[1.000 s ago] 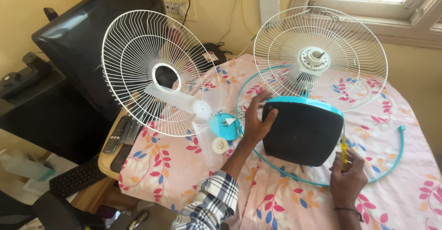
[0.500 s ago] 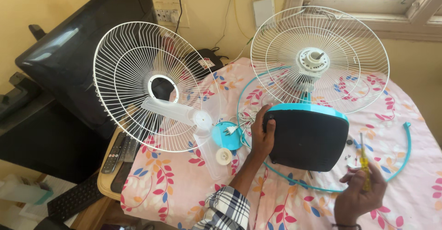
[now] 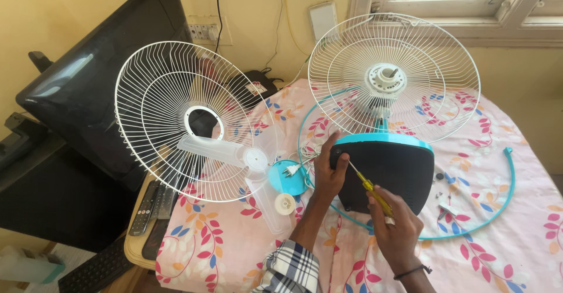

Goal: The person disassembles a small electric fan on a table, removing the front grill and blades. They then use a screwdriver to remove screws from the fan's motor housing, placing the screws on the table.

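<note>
A table fan stands on the flowered cloth with its black, teal-topped base (image 3: 390,167) facing me and its white rear grille with the bare motor (image 3: 394,76) behind. My left hand (image 3: 329,170) grips the left edge of the base. My right hand (image 3: 396,225) holds a yellow-handled screwdriver (image 3: 366,186), its tip against the upper left of the base. The white front grille (image 3: 185,120) leans upright at the left, with the clear fan blade (image 3: 249,164) resting against it.
A teal rim ring (image 3: 504,190) curves around the base, with small screws (image 3: 443,193) beside it. A white plug on a teal cap (image 3: 289,171) and a white knob (image 3: 285,203) lie left of my hand. A dark monitor (image 3: 88,88) and remotes (image 3: 149,208) are at the left.
My right hand rose from the cloth at the right and brought the screwdriver tip up to the base. My left hand stays on the base's left edge.
</note>
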